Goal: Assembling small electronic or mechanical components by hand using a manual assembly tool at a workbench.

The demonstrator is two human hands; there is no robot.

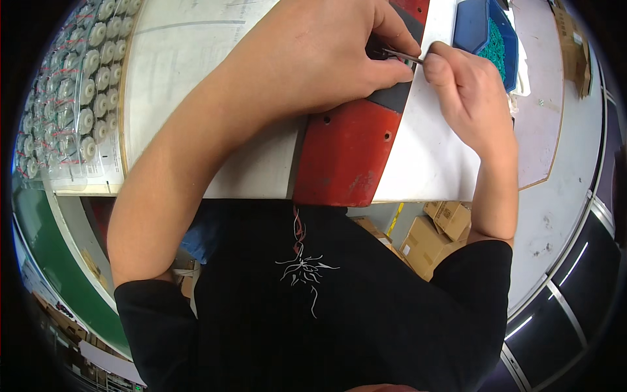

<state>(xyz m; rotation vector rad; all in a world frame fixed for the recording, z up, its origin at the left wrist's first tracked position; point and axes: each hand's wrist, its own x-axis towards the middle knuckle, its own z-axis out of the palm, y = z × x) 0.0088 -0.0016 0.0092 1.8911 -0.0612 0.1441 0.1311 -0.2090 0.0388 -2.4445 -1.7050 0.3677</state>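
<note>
My right hand is closed in a pinch on a thin metal tool, which looks like tweezers or a pick. The tool points left, its tip lying between the thumb and forefinger of my left hand. Those left fingers are curled over a dark section of a long red block. Something small and dark sits between them, but the hand hides most of it. Red paint, worn in patches, and small holes mark the block, whose near end reaches the table's front edge.
Many small devices with round white parts and red wires stand in clear trays at the left. A blue bin holds green small parts at the far right. Cardboard boxes are below the white table.
</note>
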